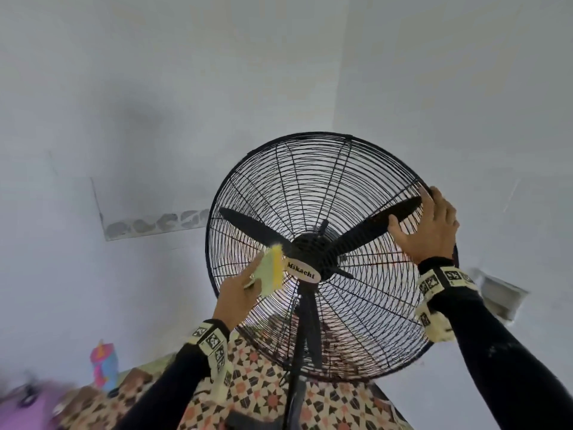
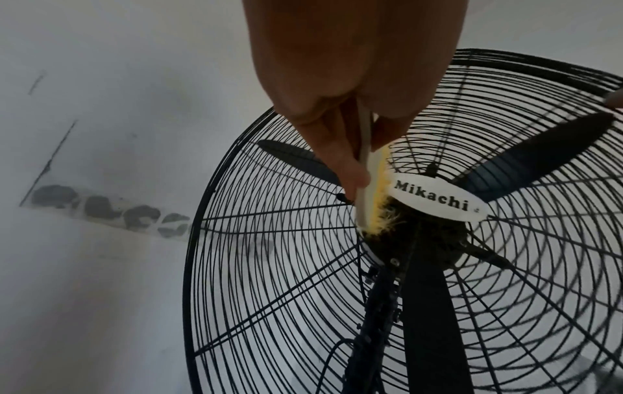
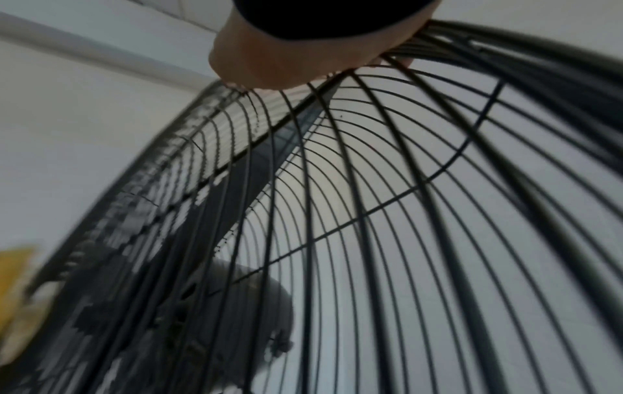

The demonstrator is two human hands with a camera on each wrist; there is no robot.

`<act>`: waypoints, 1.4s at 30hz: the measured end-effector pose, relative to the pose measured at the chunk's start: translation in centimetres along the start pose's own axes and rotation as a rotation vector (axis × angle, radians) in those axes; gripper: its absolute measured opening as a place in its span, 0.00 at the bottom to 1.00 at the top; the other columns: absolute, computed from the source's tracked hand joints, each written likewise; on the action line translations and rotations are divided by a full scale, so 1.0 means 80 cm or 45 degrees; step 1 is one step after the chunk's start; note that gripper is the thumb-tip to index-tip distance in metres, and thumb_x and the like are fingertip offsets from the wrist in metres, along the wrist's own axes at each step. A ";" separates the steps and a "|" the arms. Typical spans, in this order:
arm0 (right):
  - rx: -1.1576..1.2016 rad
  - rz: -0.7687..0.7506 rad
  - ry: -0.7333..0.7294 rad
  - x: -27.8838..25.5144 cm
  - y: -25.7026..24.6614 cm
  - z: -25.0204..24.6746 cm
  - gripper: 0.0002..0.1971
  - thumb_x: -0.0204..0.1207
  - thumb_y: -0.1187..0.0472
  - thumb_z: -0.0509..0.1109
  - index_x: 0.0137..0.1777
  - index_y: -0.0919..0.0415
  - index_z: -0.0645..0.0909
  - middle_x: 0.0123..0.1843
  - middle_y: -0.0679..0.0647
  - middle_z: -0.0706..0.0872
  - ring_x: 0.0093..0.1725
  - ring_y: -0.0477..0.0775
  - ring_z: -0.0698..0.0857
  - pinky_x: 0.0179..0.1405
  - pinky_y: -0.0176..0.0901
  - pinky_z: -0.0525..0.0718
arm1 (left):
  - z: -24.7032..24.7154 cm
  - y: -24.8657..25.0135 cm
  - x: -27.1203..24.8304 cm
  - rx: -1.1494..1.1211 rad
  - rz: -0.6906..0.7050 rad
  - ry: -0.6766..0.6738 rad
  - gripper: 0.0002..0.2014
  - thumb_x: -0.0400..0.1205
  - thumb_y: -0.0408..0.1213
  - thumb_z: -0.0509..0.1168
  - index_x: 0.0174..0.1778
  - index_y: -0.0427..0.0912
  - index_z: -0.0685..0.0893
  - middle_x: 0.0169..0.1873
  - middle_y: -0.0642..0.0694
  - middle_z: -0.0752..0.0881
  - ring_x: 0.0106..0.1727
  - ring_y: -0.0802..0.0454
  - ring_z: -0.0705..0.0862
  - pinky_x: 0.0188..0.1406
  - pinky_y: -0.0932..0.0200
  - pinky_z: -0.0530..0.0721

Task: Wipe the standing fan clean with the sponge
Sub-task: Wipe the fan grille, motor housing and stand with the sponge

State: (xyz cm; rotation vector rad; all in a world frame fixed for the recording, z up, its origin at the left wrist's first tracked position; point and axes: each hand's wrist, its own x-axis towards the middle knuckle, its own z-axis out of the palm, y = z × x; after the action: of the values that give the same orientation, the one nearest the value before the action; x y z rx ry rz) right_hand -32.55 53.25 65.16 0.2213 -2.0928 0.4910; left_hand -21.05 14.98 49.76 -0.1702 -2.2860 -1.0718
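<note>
A black standing fan (image 1: 319, 212) with a round wire grille (image 2: 276, 266) and a white "Mikachi" badge (image 1: 300, 270) fills the middle of the head view. My left hand (image 1: 240, 291) pinches a yellow-and-green sponge (image 1: 273, 271) between thumb and fingers. The sponge's (image 2: 371, 186) yellow edge presses on the grille just left of the badge (image 2: 435, 201). My right hand (image 1: 429, 226) grips the grille's right rim, fingers curled over the wires. In the right wrist view the hand (image 3: 286, 61) sits on top of the cage wires (image 3: 371, 213), with the blades behind them.
White walls stand behind the fan, with a patched grey strip (image 1: 155, 225) at the left. A patterned floor (image 1: 257, 389) lies below around the fan's pole (image 1: 297, 367). A pink and blue object (image 1: 104, 364) stands at the lower left.
</note>
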 end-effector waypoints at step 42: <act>0.653 -0.624 -0.622 -0.279 -0.102 0.043 0.37 0.78 0.50 0.70 0.86 0.58 0.64 0.85 0.57 0.67 0.87 0.58 0.61 0.86 0.57 0.62 | 0.024 0.113 -0.122 0.160 -0.176 -0.250 0.20 0.83 0.34 0.74 0.61 0.58 0.73 0.52 0.60 0.84 0.49 0.65 0.86 0.51 0.55 0.92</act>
State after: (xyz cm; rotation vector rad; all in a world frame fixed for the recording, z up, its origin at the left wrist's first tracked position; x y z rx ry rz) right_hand -20.34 43.66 46.89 1.2237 -2.2219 0.7108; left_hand -10.83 23.70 49.22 -0.0695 -2.5651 -1.0141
